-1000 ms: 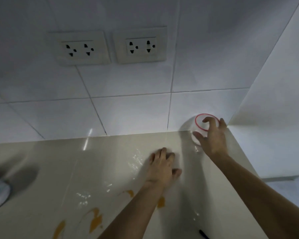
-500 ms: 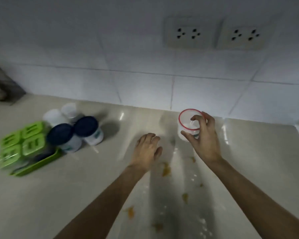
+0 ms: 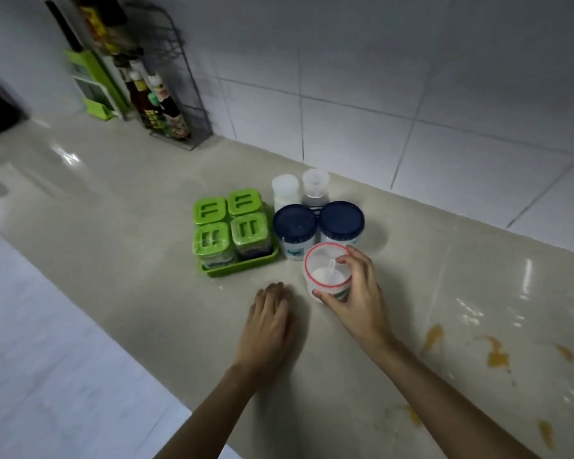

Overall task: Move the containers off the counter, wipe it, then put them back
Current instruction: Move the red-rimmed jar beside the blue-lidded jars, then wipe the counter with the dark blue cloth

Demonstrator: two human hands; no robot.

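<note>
Head view, right hand: your right hand (image 3: 355,293) wraps the red-rimmed clear tub (image 3: 327,271) from its right side, fingers (image 3: 348,261) curled over the rim and thumb low on the near wall; I cannot tell whether its base touches the surface (image 3: 113,207) or sits just above it.
Head view, left hand: your left hand (image 3: 269,318) lies palm down on the surface, fingers together, holding nothing, just left of the tub.
Head view, tub contents: white powder and a small white scoop (image 3: 330,271) show inside; whether a clear lid covers it I cannot tell, so a tilt could spill it.
Head view, neighbours: two blue-lidded jars (image 3: 294,223) stand just behind the tub, with two small clear containers (image 3: 285,188) behind them and the green tray of four green-lidded boxes (image 3: 232,226) to the left. Pushing the tub in hard could knock a jar into the small ones.
Head view, stains: orange smears (image 3: 494,354) lie on the surface to your right, well apart from the group; your right forearm passes near them and could drag them.
Head view, wetness: the surface gleams near the smears; a wet patch could let a tub slide.
Head view, grip risk: a grip that reaches over the rim could let fingers dip into the powder if it is open.
</note>
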